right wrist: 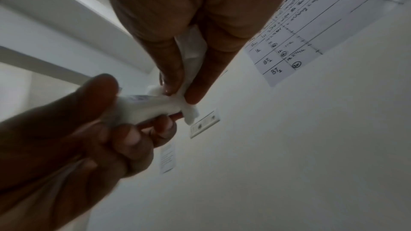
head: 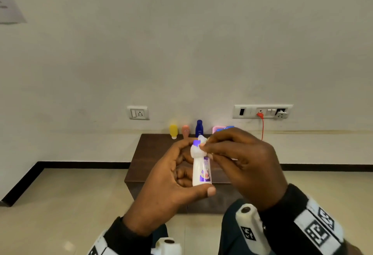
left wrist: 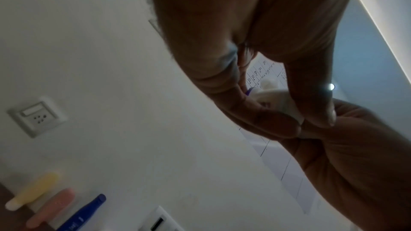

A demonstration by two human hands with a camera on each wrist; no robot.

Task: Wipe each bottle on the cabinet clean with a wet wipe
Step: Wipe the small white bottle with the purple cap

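Left hand (head: 167, 176) gripping white lotion bottle (head: 201, 171); right hand (head: 240, 158) fingers pinching wet wipe (head: 196, 148) on, probably, purple cap.

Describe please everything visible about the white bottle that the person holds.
The white bottle is slim, looks plastic, with a purple label and purple cap. It is held nearly upright above the dark cabinet, touching nothing there. The left hand grips its body; the right hand presses a white wet wipe around its top.

Four bottles (head: 201, 171), one wipe (head: 198, 145)
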